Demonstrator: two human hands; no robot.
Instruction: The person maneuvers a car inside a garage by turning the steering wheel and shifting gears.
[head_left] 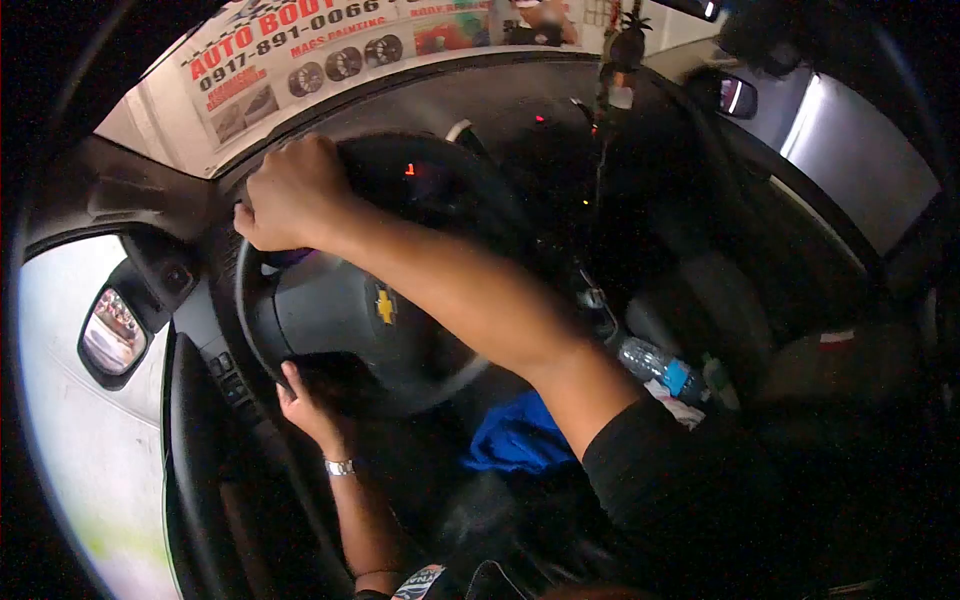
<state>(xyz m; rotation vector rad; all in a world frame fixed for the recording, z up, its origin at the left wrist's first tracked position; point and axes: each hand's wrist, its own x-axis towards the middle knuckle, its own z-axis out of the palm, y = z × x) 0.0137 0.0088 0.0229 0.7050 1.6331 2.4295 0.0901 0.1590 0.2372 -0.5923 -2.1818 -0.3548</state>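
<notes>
Setting: dim car cabin, painted auto-body banner (300,50) beyond the windscreen, wing mirror (117,330) at left.

Item: steering wheel (335,315), one, dark, gold badge (385,304) on its hub; located before the driver, below the dashboard.

Right hand (295,195): arm crossed over the hub, fist clamped on the upper-left rim.

Left hand (312,415): at the lower-left rim, thumb raised; fingers hidden, so from where I stand I cannot tell whether they grip.

Handling, in my judgement: stiff, sturdy, anchored to its column, so turned rather than lifted; rim perhaps slippery under damp palms. Best hold: outer rim, opposite sides.
</notes>
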